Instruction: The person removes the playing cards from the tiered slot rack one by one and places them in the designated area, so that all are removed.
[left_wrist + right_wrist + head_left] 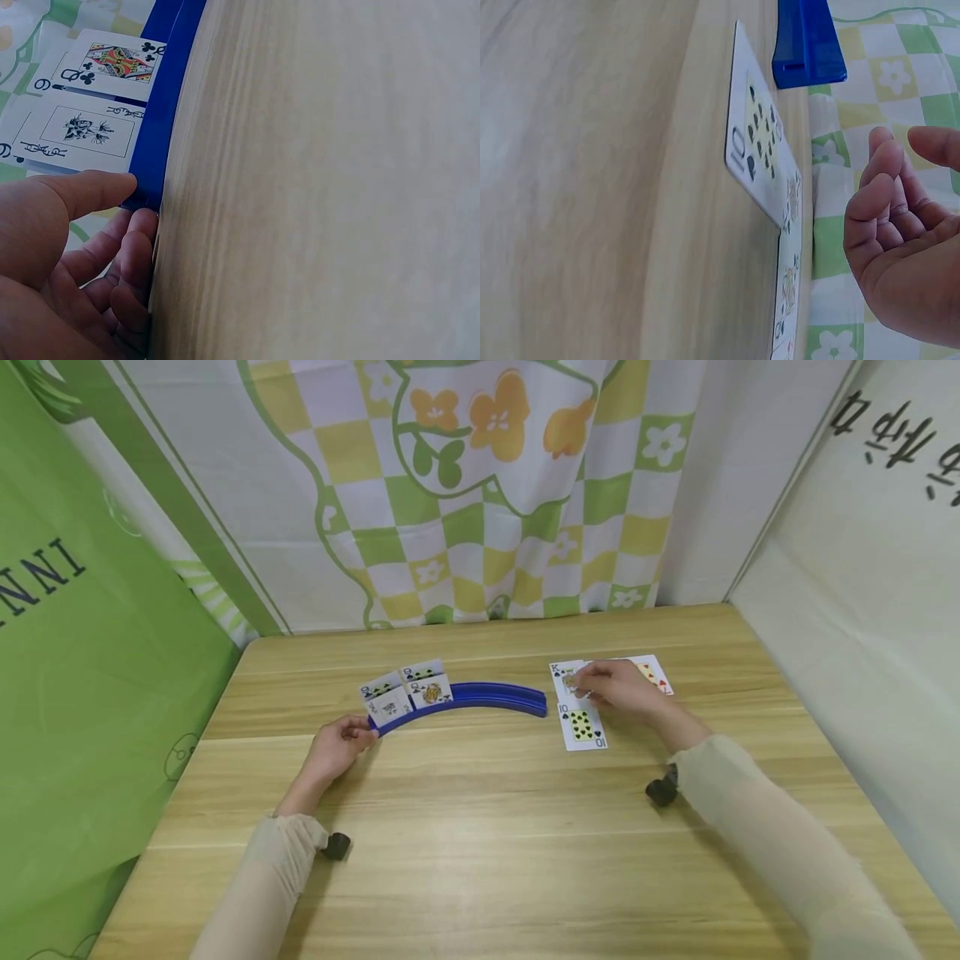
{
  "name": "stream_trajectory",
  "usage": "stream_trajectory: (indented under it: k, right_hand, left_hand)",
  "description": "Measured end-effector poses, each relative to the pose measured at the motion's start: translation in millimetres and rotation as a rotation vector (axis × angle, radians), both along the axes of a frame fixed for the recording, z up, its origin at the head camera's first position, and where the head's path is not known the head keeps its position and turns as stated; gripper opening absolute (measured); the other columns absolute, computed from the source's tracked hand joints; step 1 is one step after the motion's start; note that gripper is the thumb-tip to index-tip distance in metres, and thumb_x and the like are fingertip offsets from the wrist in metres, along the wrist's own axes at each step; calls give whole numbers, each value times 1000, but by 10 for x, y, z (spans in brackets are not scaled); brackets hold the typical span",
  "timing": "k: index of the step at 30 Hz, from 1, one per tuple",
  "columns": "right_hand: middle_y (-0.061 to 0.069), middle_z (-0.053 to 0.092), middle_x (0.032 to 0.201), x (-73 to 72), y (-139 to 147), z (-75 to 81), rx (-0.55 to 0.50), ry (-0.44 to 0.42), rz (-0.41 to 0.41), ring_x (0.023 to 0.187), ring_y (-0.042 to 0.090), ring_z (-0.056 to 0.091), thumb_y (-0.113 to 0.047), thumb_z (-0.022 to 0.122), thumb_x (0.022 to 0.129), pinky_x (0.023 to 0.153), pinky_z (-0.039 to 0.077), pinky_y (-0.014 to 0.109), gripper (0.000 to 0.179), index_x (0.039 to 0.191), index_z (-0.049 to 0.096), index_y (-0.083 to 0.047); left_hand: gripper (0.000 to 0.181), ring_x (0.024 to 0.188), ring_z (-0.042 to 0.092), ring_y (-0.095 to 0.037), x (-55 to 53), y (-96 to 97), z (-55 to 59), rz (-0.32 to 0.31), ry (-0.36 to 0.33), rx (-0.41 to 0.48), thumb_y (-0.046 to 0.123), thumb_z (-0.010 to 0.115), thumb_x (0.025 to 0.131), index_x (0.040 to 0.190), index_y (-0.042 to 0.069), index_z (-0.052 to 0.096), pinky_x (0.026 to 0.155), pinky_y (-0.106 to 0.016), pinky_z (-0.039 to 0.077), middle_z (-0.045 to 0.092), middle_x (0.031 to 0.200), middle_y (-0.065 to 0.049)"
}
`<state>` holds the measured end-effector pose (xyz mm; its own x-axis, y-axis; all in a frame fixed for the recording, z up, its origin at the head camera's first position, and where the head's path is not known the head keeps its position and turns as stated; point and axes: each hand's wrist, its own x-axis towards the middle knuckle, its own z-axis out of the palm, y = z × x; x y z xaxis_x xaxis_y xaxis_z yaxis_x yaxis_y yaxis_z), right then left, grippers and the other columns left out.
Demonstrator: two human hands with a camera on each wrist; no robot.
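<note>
A curved blue card holder [498, 695] lies across the table, with a joker [392, 707] and a queen of clubs [432, 692] standing in its left part. Behind these two stand two more cards, partly covered. My left hand [341, 747] pinches the holder's left end between thumb and fingers. At the right, my right hand [617, 683] hovers over cards on the table, fingers loosely bent, thumb apart from them and nothing between. Under and beside it lie a king of spades [559, 675], a ten of spades [582, 727] and a red-suited card [660, 677].
The wooden table [480, 827] ends at the back against a checked, flowered curtain [480, 543]. A green cloth [90, 610] hangs on the left and a white wall [855, 568] stands on the right. Small black devices sit at both wrists.
</note>
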<state>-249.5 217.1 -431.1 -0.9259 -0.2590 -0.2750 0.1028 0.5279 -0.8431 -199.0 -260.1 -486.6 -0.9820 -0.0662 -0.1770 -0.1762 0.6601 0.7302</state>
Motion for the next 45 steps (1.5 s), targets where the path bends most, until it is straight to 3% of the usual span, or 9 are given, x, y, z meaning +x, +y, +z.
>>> stream_trajectory:
  k: [10, 20, 24, 33, 45]
  right_hand:
    - [13, 70, 106, -9, -159, 22, -52, 13, 17, 80, 14, 60, -27, 53, 103, 71, 52, 28, 35, 124, 62, 0]
    - [27, 63, 123, -3, -299, 47, -102, -4, 37, 90, 22, 62, -27, 53, 103, 77, 52, 30, 32, 122, 62, -3]
    - [25, 64, 121, 2, -355, 56, -118, -7, 35, 89, 21, 62, -26, 52, 103, 78, 53, 33, 33, 124, 61, -3]
    - [18, 67, 116, 30, -508, 97, -170, -28, 19, 101, 35, 60, -31, 56, 102, 87, 53, 42, 34, 123, 62, -6]
    - [13, 67, 112, 38, -677, 109, -191, -22, 49, 91, 25, 63, -31, 56, 102, 93, 51, 51, 31, 122, 62, -8]
  left_hand:
    - [35, 87, 56, -21, 11, -3, 0, 1, -18, 8, 26, 66, 94, 120, 4, 64, 69, -26, 47, 67, 106, -15]
    - [35, 86, 56, -20, 9, -3, -4, 7, -19, 13, 26, 66, 94, 121, 4, 65, 69, -26, 46, 66, 104, -14]
    - [35, 86, 56, -21, 10, 0, 3, 7, -17, 14, 26, 66, 94, 121, 4, 65, 68, -26, 47, 66, 104, -14]
    - [35, 86, 55, -20, 17, 3, 13, -4, -10, 9, 25, 66, 94, 121, 3, 64, 68, -25, 46, 66, 104, -14]
    - [35, 85, 56, -19, 26, 7, 18, 0, -15, 6, 25, 66, 94, 121, 3, 64, 67, -25, 47, 66, 104, -14]
